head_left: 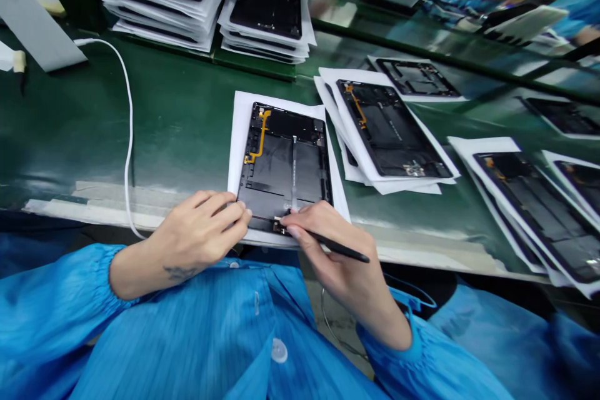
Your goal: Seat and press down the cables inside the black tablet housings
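We are pinching a black pen point(335, 247) in our right hand point(337, 244), while our left hand's point(197, 234) fingers point(234, 215), pressed together, are touching the tablet point(284, 165).

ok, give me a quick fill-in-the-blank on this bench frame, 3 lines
1. The right hand holds a thin black ____.
2. The open tablet under both hands lies on a sheet of white ____.
3. The left hand rests at the tablet's ____ edge.
4. The flex cable on the tablet's left side is ____ in colour.

Missing words: tool; paper; near; orange
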The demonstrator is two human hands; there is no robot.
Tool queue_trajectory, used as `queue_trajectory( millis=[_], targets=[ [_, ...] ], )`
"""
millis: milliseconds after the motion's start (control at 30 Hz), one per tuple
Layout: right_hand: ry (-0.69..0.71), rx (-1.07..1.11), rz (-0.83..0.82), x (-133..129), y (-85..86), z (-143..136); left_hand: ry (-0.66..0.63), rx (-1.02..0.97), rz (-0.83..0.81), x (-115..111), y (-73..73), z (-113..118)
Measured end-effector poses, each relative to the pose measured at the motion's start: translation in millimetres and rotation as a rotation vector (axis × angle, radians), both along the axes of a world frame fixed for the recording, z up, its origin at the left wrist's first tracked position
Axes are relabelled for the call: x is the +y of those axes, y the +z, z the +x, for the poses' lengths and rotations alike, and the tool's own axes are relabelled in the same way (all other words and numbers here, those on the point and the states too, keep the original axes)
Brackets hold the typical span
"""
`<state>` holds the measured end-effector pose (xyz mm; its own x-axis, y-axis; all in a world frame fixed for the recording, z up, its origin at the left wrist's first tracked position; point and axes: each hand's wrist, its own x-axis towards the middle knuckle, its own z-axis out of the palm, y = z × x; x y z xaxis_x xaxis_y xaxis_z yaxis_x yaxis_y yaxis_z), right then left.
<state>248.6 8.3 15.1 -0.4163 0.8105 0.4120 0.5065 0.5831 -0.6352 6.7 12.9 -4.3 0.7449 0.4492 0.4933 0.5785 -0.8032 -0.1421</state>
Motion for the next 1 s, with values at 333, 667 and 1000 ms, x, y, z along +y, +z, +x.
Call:
queue_trajectory(
  millis=[333,667,1000],
  targets=[
    [-0.025,0.036,0.020,-7.3,-1.9,-2.4,-0.048,-0.004,0.016,5.6,1.9,12.1],
    [-0.039,0.047,-0.006,-4.5,-5.2,1.9,-0.037,0.019,0.027,5.6,3.1,12.7],
    [-0.031,0.084,-0.008,-6.2,-9.5,0.1,-0.019,0.028,0.059,5.3,2.3,14.6]
  ],
)
